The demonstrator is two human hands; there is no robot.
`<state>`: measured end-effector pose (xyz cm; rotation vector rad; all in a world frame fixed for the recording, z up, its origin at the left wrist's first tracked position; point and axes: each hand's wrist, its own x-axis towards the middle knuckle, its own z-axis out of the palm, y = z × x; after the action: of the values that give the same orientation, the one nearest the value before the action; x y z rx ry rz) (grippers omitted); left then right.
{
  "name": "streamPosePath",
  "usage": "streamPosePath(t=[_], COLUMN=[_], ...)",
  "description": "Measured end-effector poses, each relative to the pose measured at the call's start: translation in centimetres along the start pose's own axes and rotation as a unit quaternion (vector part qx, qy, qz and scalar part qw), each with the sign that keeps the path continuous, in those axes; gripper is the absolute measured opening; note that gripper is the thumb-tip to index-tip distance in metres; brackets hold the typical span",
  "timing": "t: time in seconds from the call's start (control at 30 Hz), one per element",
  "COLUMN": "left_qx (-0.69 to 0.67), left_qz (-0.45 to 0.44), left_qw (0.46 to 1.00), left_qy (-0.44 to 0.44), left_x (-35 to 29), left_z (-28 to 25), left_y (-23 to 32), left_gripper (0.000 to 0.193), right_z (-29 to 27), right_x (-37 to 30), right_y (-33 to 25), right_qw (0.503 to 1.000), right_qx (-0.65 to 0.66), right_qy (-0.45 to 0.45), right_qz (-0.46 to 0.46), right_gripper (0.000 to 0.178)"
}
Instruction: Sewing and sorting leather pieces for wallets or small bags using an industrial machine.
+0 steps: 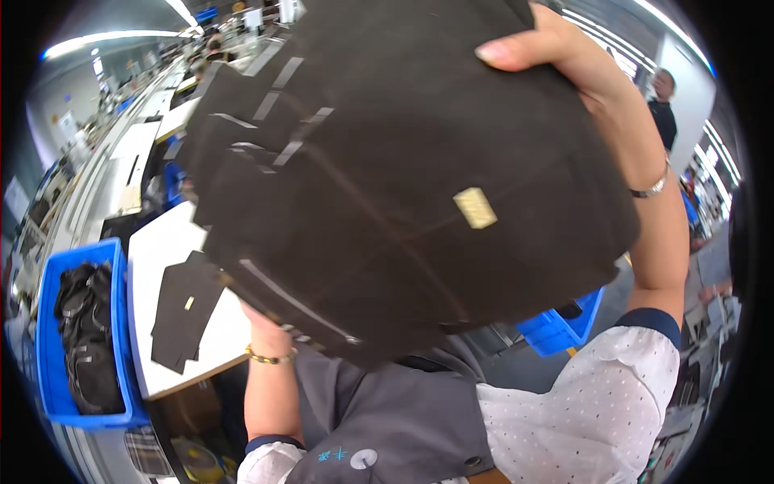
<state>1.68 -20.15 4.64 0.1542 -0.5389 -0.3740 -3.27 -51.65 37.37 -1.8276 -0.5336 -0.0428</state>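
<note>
A large dark brown fabric piece, seemingly several cut panels together, is raised in front of me and fills the middle of the view. Grey strips and a small pale yellow sticker show on it. At its upper right edge, my right hand grips it, thumb over the front and fingers behind. My left hand holds its lower left edge; the fabric hides those fingers. A smaller dark cut panel with its own yellow sticker lies on the white table to the left.
Left of the white table stands a blue crate of dark fabric pieces. Another blue crate is partly hidden beyond the fabric at right. A long workbench line runs off at far left. A person stands at the right.
</note>
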Motion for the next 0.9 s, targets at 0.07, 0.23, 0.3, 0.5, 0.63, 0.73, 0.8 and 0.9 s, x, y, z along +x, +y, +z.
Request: streamPosePath(t=[0.07,0.23,0.3,0.5,0.63,0.73,0.8,0.9], left_qx=[-0.044,0.063,0.043,0.153,0.188,0.219,0.248,0.262], left_qz=[-0.084,-0.329,-0.347,-0.339,-0.285,-0.259,-0.24,-0.198], left_qw=[0.983,0.937,0.931,0.912,0.904,0.891,0.879,0.859], left_qy=[0.156,0.104,0.106,0.172,0.258,0.302,0.328,0.393], left_x=[2.9,5.0,4.9,4.6,3.5,2.2,1.7,1.5], left_z=[-0.8,-2.2,-3.3,-6.7,-7.2,-6.9,-6.7,-6.4], left_y=[-4.9,-13.3,-14.2,-12.2,-8.5,-6.1,-5.0,-3.6], left_gripper=[0.064,0.057,0.049,0.041,0.04,0.039,0.039,0.038], right_z=[-3.9,-14.8,-20.1,-35.8,-44.1,-49.2,-50.9,-49.1], right_x=[-3.0,-10.0,-10.9,-6.9,-4.5,-6.1,-8.3,-12.2], right_y=[0.6,2.2,4.5,17.7,24.7,29.2,33.7,44.3], right_qw=[0.999,0.966,0.947,0.829,0.801,0.812,0.793,0.762], right_qx=[-0.031,-0.132,-0.171,-0.313,-0.299,-0.122,0.016,0.09], right_qy=[0.033,0.181,0.212,0.373,0.485,0.564,0.608,0.641], right_qz=[0.004,0.132,0.173,0.276,0.181,0.087,0.028,-0.009], right_gripper=[0.056,0.059,0.054,0.05,0.052,0.048,0.044,0.044])
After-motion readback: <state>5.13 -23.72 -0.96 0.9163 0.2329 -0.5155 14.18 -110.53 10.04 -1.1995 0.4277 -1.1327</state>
